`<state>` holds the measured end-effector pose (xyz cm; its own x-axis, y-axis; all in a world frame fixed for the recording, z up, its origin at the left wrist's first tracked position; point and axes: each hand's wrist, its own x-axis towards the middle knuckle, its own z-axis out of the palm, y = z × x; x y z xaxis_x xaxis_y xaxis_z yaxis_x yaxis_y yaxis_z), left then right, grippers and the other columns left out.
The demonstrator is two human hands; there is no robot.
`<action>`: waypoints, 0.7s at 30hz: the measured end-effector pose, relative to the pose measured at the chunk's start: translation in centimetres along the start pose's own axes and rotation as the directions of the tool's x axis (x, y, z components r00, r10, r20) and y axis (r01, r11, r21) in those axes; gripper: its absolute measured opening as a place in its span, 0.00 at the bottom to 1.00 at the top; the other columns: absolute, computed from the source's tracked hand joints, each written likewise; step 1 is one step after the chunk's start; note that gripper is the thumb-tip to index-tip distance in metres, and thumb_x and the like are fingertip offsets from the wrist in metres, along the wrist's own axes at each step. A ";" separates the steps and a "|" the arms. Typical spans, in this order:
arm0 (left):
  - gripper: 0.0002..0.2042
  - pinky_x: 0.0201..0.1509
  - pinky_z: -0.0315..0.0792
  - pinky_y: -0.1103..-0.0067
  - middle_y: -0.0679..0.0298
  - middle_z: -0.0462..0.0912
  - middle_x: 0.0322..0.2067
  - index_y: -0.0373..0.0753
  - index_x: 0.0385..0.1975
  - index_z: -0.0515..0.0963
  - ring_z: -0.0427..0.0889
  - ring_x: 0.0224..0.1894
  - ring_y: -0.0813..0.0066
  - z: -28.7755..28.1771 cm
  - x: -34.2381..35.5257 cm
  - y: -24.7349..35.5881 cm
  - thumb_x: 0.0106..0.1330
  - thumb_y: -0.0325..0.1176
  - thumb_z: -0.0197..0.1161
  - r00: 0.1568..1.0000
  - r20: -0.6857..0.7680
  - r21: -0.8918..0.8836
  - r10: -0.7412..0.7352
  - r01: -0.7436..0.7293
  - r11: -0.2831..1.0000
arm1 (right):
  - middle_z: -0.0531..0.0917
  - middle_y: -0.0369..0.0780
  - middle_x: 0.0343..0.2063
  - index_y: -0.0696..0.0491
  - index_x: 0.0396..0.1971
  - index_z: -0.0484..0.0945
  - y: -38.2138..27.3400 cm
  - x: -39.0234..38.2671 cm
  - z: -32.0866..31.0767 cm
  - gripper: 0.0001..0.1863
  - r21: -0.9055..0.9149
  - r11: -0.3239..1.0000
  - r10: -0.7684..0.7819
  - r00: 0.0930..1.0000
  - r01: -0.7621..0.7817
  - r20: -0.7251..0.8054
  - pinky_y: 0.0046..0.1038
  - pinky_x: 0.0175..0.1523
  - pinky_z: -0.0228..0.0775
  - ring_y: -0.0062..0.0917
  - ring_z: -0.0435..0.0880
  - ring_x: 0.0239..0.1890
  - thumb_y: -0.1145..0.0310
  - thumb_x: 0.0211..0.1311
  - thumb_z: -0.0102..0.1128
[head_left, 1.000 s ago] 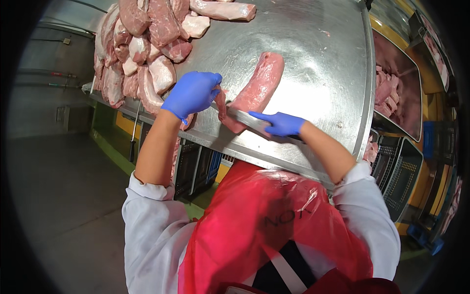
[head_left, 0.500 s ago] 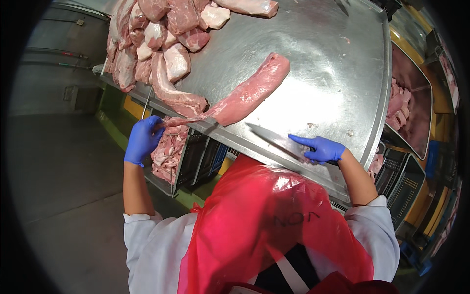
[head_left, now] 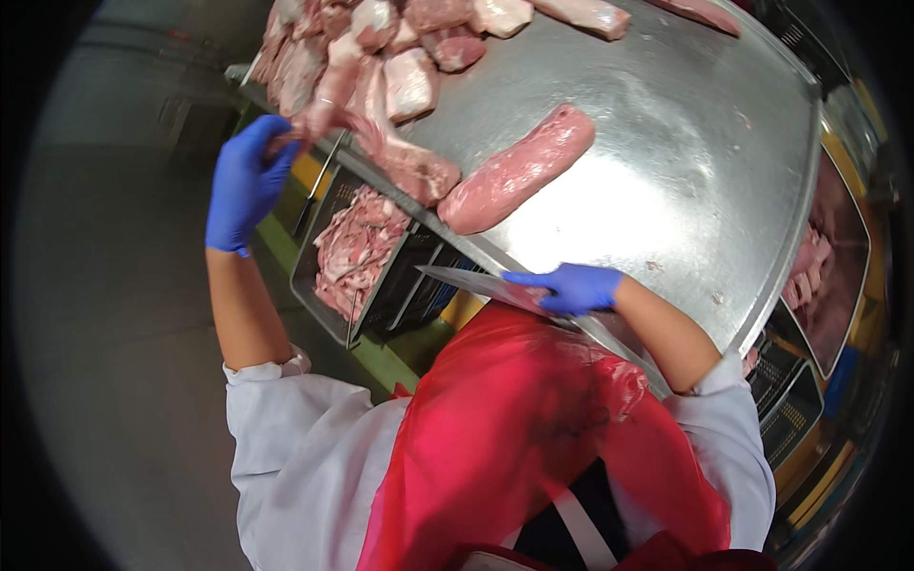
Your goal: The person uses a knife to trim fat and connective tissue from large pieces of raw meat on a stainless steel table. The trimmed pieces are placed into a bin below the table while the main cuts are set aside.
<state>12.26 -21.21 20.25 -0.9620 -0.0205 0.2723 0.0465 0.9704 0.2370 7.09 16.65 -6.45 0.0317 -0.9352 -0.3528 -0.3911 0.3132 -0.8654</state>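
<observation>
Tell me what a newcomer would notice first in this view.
Probably the shiny red plastic apron at bottom centre, below the broad silver metal table. Next, the blue-gloved right hand holds a long grey-bladed knife across the table's near edge, while the blue-gloved left hand holds a thin pink meat strip at left.

It's a butchery — steel table [head_left: 685,162], heaped meat [head_left: 410,86] (and a knife [head_left: 479,283]).

I see left hand [head_left: 248,186] at ten o'clock gripping blurred meat strip [head_left: 322,121]; right hand [head_left: 574,289] at three holding knife [head_left: 474,281]; long meat piece [head_left: 519,171] at one on metal table [head_left: 695,162].
</observation>
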 end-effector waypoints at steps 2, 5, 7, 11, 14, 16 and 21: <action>0.08 0.36 0.73 0.79 0.57 0.81 0.27 0.33 0.39 0.77 0.78 0.29 0.76 -2.3 -1.9 -1.9 0.64 0.25 0.68 0.996 -0.028 -0.008 -0.089 0.089 0.996 | 0.85 0.40 0.27 0.32 0.76 0.53 2.2 -2.1 2.1 0.39 0.053 0.994 -0.086 0.985 0.095 -0.149 0.31 0.43 0.79 0.28 0.83 0.23 0.67 0.65 0.53; 0.08 0.36 0.73 0.78 0.57 0.81 0.27 0.33 0.39 0.78 0.78 0.27 0.74 -2.3 -6.3 -7.5 0.63 0.26 0.68 0.962 -0.002 -0.028 -0.272 0.272 0.962 | 0.83 0.41 0.27 0.34 0.76 0.53 2.4 -5.1 0.7 0.40 0.463 0.855 0.309 0.947 -0.235 -0.090 0.26 0.36 0.78 0.22 0.80 0.22 0.71 0.65 0.53; 0.10 0.36 0.75 0.76 0.55 0.82 0.27 0.34 0.40 0.79 0.80 0.27 0.69 0.2 -10.0 -12.5 0.61 0.29 0.70 0.917 0.051 0.011 -0.395 0.395 0.919 | 0.81 0.40 0.26 0.33 0.76 0.53 3.6 -6.8 1.0 0.40 0.511 0.840 0.355 0.898 -0.184 -0.261 0.24 0.32 0.76 0.18 0.78 0.22 0.74 0.65 0.53; 0.23 0.48 0.77 0.59 0.48 0.83 0.45 0.38 0.46 0.78 0.82 0.47 0.47 13.0 -13.7 -17.0 0.51 0.38 0.75 0.913 0.232 0.466 -0.335 0.198 0.862 | 0.79 0.36 0.25 0.34 0.76 0.52 4.9 -10.1 2.4 0.42 0.780 0.625 0.536 0.749 -0.041 -0.390 0.22 0.28 0.73 0.16 0.75 0.20 0.78 0.65 0.52; 0.27 0.56 0.71 0.57 0.47 0.79 0.45 0.35 0.47 0.76 0.78 0.49 0.43 26.1 -7.2 -6.6 0.51 0.43 0.74 0.964 0.259 -0.021 0.059 -0.056 0.998 | 0.77 0.33 0.25 0.36 0.77 0.51 5.7 -11.5 4.6 0.43 0.811 0.578 0.554 0.687 0.089 -0.470 0.20 0.26 0.69 0.14 0.71 0.18 0.81 0.65 0.51; 0.32 0.59 0.71 0.57 0.42 0.78 0.47 0.32 0.49 0.74 0.78 0.52 0.44 33.7 -4.2 0.3 0.50 0.47 0.75 0.983 0.172 0.015 -0.065 0.063 0.998 | 0.76 0.33 0.24 0.37 0.77 0.49 4.5 -12.3 5.0 0.43 0.824 0.559 0.580 0.665 0.094 -0.470 0.19 0.25 0.67 0.14 0.69 0.17 0.82 0.66 0.50; 0.35 0.59 0.74 0.57 0.38 0.77 0.51 0.26 0.54 0.70 0.80 0.53 0.46 40.2 3.9 1.5 0.51 0.44 0.73 0.763 0.480 -0.038 -0.432 0.510 0.859 | 0.78 0.32 0.26 0.38 0.77 0.49 2.9 -15.5 8.4 0.43 0.833 0.543 0.676 0.532 0.107 -0.510 0.17 0.25 0.66 0.13 0.69 0.18 0.83 0.66 0.51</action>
<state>-2.19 -10.14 -15.81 -0.8836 -0.3198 -0.3420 -0.4409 0.8143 0.3776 13.17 33.46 -6.49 -0.7165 -0.3697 -0.5916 0.5570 0.2074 -0.8042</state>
